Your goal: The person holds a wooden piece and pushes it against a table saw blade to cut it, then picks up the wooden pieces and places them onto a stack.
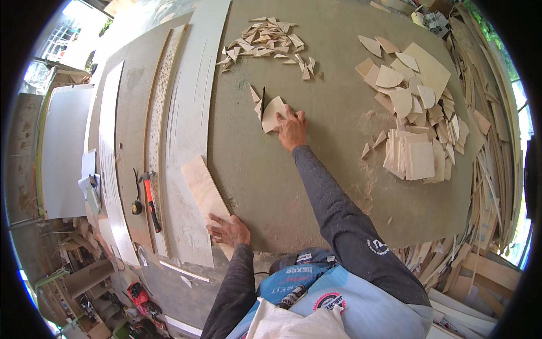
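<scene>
In the head view, your R hand (292, 129) is bent w/ fingertips on the right side of the fan-shaped wood pc. (273, 108), mid-table, just right of the thin black blade (262, 106); can't tell if it's pinched or only pressed. Your L hand (229, 230) lies w/ fingers loosely spread across the near end of the ply strip (202, 183), near left. Scraps (262, 39) sit far, hammer (151, 198) left, cut pcs. (411, 155) right.

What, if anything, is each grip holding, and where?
Right grip: pale, fan-shaped wooden piece, by its right edge. Left grip rests on a long, pale wooden board, near its lower end; hold unclear.
</scene>
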The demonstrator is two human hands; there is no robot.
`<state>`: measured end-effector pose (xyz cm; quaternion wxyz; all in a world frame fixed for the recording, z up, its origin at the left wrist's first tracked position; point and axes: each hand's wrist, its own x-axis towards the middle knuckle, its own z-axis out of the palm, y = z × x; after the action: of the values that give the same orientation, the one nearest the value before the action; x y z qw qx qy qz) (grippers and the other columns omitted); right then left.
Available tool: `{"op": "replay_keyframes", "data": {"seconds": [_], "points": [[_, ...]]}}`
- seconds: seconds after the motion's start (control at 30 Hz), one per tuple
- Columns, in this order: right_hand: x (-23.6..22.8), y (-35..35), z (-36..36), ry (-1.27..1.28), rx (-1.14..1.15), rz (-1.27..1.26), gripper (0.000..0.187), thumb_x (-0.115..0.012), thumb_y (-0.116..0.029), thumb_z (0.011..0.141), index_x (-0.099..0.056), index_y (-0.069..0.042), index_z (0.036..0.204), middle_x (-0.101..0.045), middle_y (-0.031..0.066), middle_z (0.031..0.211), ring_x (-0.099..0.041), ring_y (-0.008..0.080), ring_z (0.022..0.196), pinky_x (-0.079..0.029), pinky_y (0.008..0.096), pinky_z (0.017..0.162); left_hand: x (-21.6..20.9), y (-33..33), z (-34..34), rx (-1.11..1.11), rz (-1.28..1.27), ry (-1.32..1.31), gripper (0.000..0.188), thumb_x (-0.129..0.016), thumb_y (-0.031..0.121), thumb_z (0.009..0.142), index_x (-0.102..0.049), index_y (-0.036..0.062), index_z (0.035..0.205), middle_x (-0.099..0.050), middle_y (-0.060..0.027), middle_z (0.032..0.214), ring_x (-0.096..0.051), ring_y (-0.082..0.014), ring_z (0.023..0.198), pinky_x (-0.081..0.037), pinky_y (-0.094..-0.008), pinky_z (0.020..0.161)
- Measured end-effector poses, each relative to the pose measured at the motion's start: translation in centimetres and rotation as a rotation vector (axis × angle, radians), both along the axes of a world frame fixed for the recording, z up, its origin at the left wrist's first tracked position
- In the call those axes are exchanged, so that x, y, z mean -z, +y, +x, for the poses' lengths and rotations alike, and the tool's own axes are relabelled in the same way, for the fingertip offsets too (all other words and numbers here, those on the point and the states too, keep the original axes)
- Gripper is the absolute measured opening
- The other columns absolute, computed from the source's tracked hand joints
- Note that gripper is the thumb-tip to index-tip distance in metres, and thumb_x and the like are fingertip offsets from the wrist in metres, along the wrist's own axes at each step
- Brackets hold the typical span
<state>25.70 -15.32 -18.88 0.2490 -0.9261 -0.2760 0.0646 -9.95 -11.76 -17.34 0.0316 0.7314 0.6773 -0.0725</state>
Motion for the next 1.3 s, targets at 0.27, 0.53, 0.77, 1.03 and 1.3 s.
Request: {"op": "replay_keyframes", "data": {"seconds": [0.27, 0.53, 0.77, 1.03, 1.3], "points": [[0.1, 0.4, 0.0, -0.011, 0.023, -0.041, 0.058, -0.086, -0.021, 0.077, -0.072, -0.024, 0.133, -0.045, 0.0035, 0.155, -0.042, 0.0319, 0.120, -0.037, 0.0517, 0.106, 0.1, 0.2, -0.1, 0.013, 0.011, 0.000, 0.093, -0.061, 0.039, 0.097, -0.005, 0.0116, 0.165, -0.018, -0.0342, 0.159, -0.020, -0.0473, 0.150, -0.016, -0.0624, 0.118], [-0.5, 0.9, -0.3, -0.024, 0.073, -0.031, 0.055, -0.085, -0.022, 0.077, -0.072, -0.024, 0.130, -0.047, 0.0016, 0.147, -0.042, 0.0319, 0.119, -0.041, 0.0546, 0.102, 0.4, 0.1, -0.3, -0.019, -0.008, -0.008, 0.091, -0.058, 0.042, 0.100, -0.002, 0.0166, 0.167, -0.017, -0.0352, 0.161, -0.020, -0.0482, 0.151, -0.016, -0.0648, 0.119], [-0.1, 0.4, 0.1, -0.019, 0.036, -0.003, 0.049, -0.084, -0.025, 0.080, -0.074, -0.021, 0.128, -0.048, 0.0025, 0.148, -0.042, 0.0322, 0.118, -0.039, 0.0550, 0.103, -0.3, 0.1, 0.2, -0.008, -0.015, 0.003, 0.092, -0.060, 0.040, 0.098, -0.003, 0.0137, 0.166, -0.018, -0.0341, 0.159, -0.019, -0.0462, 0.150, -0.015, -0.0618, 0.119], [-0.5, 0.1, -0.5, -0.016, 0.022, -0.017, 0.048, -0.083, -0.026, 0.081, -0.073, -0.020, 0.128, -0.046, 0.0031, 0.152, -0.041, 0.0324, 0.120, -0.037, 0.0551, 0.104, -0.4, -0.1, 0.1, 0.001, 0.002, 0.008, 0.092, -0.060, 0.040, 0.098, -0.003, 0.0137, 0.166, -0.018, -0.0339, 0.159, -0.021, -0.0467, 0.150, -0.016, -0.0626, 0.119], [-0.4, 0.6, -1.0, -0.018, 0.081, -0.029, 0.049, -0.080, -0.024, 0.082, -0.072, -0.022, 0.130, -0.045, 0.0038, 0.155, -0.041, 0.0342, 0.122, -0.037, 0.0547, 0.103, -0.3, 0.0, 0.0, 0.003, -0.002, -0.006, 0.091, -0.059, 0.040, 0.099, -0.004, 0.0138, 0.166, -0.018, -0.0350, 0.160, -0.021, -0.0479, 0.150, -0.017, -0.0635, 0.119]]}}
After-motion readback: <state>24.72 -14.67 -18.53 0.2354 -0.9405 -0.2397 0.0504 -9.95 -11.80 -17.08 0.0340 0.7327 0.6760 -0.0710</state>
